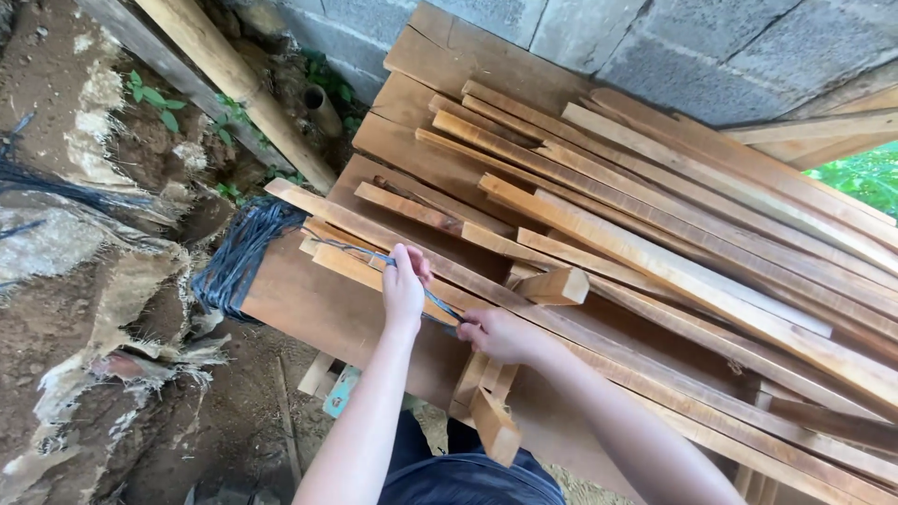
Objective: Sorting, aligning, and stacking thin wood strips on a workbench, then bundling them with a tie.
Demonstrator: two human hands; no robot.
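Observation:
A thin dark strap (374, 256) runs from a tangled bundle of dark strapping (238, 257) across the wooden slats to my hands. My left hand (404, 283) pinches the strap above a narrow slat (365, 268). Just to its right, my right hand (496, 334) grips the strap's near end, low against the boards. Both hands rest over a pile of long wooden slats (655, 252) lying on wide brown boards (318, 309).
A grey block wall (711, 42) stands behind the pile. A thick wooden pole (234, 79) leans at the upper left over earth and small plants. Torn sacking (103, 309) covers the ground at left. Short wood offcuts (491, 421) hang off the near edge.

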